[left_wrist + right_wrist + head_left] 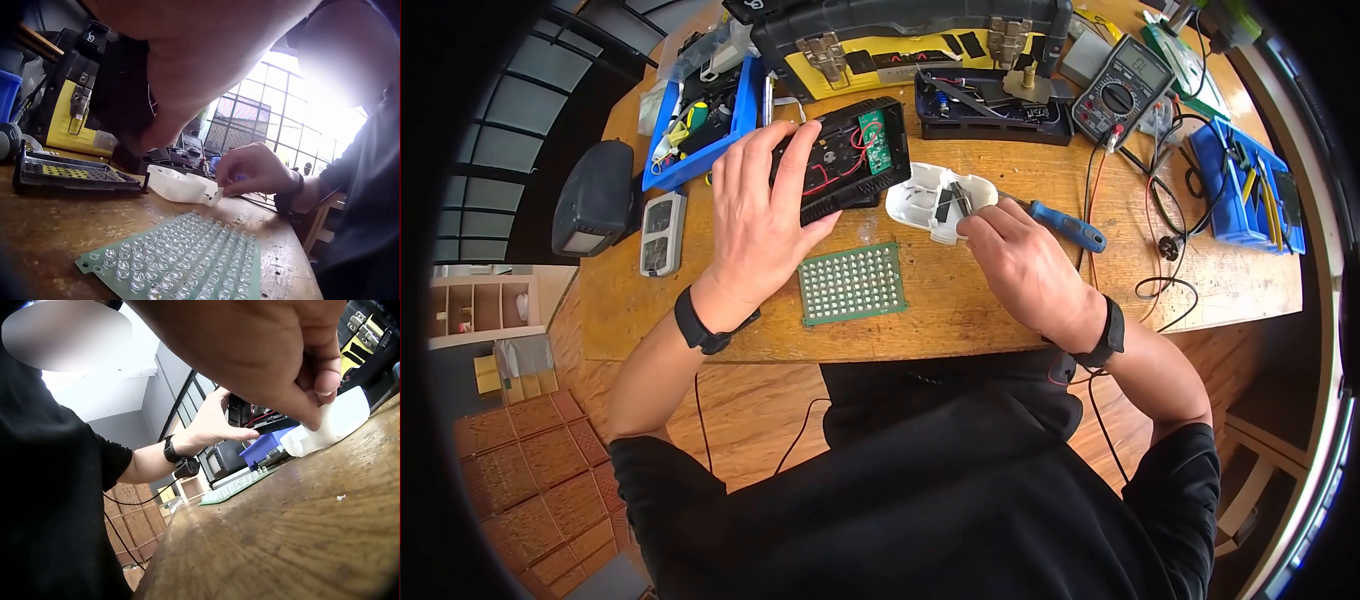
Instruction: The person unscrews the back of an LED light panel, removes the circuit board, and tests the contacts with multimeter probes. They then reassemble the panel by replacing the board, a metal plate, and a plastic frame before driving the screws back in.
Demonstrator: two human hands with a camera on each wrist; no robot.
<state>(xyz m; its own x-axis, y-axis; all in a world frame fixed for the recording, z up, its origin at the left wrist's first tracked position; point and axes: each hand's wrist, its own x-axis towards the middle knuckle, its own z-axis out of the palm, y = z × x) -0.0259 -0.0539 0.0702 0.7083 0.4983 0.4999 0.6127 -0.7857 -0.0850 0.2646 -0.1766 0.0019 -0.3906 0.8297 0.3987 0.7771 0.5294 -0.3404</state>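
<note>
The left hand (762, 215) holds a black housing (832, 150) tilted up, fingers over its top edge and thumb below; red wires and a small green board (874, 140) show inside. At the white plastic case (915, 198), the right hand (1030, 262) has its fingertips bent down to the near right part, beside small metal pieces; what they pinch is hidden. In the right wrist view, the right fingers (322, 403) are curled against the white case (331, 428). A green board with rows of clear LEDs (852, 284) lies flat near the table's front edge.
A blue-handled screwdriver (1068, 227) lies right of the white case. Behind stand a black and yellow toolbox (900, 60), a black tray of parts (995, 125) and a multimeter (1122, 88) with leads. Blue bins (670, 150) flank both sides; a grey-white device (662, 235) lies left.
</note>
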